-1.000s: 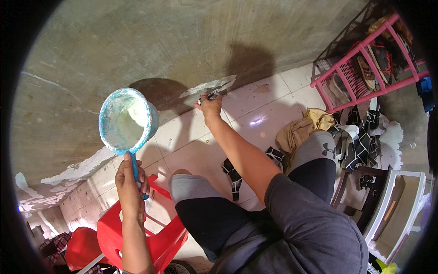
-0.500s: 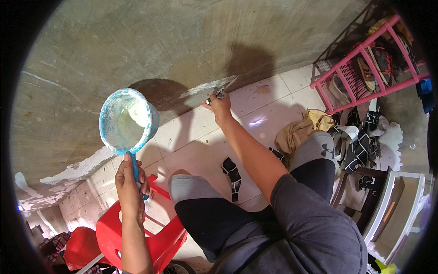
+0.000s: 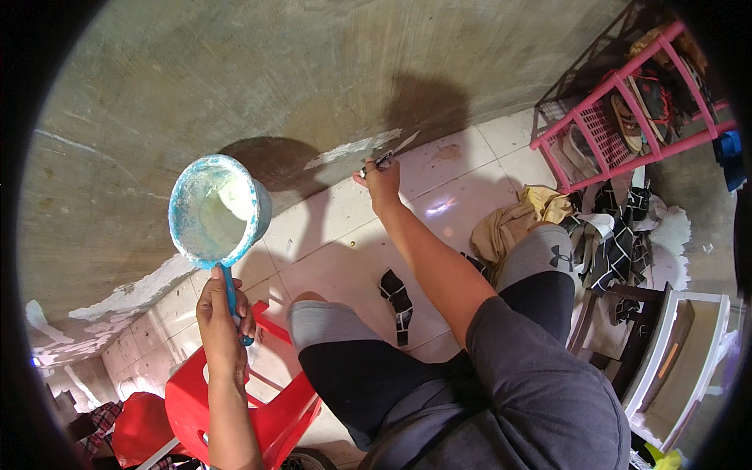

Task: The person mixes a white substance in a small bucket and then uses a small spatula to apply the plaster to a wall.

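My left hand (image 3: 225,309) is wrapped round the handle of a blue dipper (image 3: 258,215), which is smeared with white and held up in front of the wall. White paste (image 3: 233,196) clings to its inside. My right hand (image 3: 381,186) reaches low to the foot of the wall, closed round a small putty knife (image 3: 384,160) with a dark handle. Its thin blade points toward the wall, beside a white patch (image 3: 352,150) on the grey surface. Whether the blade touches the wall I cannot tell.
At the far right leans a pink shoe rack (image 3: 611,149) with shoes. Beige cloth (image 3: 501,229) lies by my right knee, and a black patterned strip (image 3: 397,305) lies on the tiles. A red plastic stool (image 3: 188,399) stands at lower left, a white-framed drawer unit (image 3: 681,360) at lower right.
My right hand has shifted slightly to the right along the foot of the wall with the putty knife. The left hand keeps the dipper almost still.
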Demonstrator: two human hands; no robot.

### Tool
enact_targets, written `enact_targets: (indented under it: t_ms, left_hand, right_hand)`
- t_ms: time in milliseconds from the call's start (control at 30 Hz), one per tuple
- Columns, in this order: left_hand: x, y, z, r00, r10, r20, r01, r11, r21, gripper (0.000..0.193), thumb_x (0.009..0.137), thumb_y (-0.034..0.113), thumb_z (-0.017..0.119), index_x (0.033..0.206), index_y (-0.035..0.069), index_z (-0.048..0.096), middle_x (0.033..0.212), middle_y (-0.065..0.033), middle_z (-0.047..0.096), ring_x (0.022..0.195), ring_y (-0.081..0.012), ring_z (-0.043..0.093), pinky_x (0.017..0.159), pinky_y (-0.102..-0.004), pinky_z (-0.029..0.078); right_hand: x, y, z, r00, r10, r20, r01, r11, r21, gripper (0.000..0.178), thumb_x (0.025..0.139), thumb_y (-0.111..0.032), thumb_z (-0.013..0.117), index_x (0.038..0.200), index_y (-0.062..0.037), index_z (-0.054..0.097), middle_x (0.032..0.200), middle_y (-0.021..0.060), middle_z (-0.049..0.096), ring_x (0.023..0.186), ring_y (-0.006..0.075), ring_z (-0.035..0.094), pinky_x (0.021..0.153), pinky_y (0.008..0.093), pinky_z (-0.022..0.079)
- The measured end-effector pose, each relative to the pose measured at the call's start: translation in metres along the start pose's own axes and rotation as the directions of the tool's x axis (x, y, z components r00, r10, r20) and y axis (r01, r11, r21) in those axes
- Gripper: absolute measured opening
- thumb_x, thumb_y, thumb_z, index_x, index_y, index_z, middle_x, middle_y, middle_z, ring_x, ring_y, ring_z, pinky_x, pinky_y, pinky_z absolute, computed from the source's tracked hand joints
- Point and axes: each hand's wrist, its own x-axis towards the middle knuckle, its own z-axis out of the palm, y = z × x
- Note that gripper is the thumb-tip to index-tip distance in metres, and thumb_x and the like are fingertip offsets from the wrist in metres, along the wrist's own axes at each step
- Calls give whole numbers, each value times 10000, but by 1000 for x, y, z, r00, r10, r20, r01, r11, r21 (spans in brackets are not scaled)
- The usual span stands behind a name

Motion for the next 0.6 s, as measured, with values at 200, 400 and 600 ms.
enact_targets:
  t_ms: [200, 400, 600]
  left_hand:
    - [-1, 1, 1, 1000, -8, -10, 8, 1000, 14, 478, 972, 499, 552, 910, 24, 536, 558, 11, 422, 361, -70, 355, 325, -222, 276]
    - [3, -6, -5, 1000, 11, 9, -11, 999, 33, 484, 972, 501, 551, 898, 23, 532, 558, 13, 415, 361, -70, 354, 325, -221, 276]
    - [-3, -1, -2, 1000, -14, -18, 15, 999, 28, 480, 979, 493, 540, 900, 19, 534, 562, 10, 422, 360, -71, 353, 322, -222, 279]
  right_hand:
    - [14, 5, 37, 1000, 15, -2, -15, 995, -98, 500, 936, -35, 591, 1328, 26, 287, 1155, 193, 542, 837, 251, 652, 651, 343, 634]
    - [-18, 21, 61, 996, 83, -26, -87, 961, -261, 603, 926, -75, 629, 1361, 21, 221, 950, 197, 643, 635, 245, 683, 512, 315, 575]
    - [-11, 15, 15, 997, 28, -78, -36, 994, -106, 359, 925, 11, 583, 1200, -14, 353, 1093, 161, 551, 885, 220, 619, 664, 373, 651]
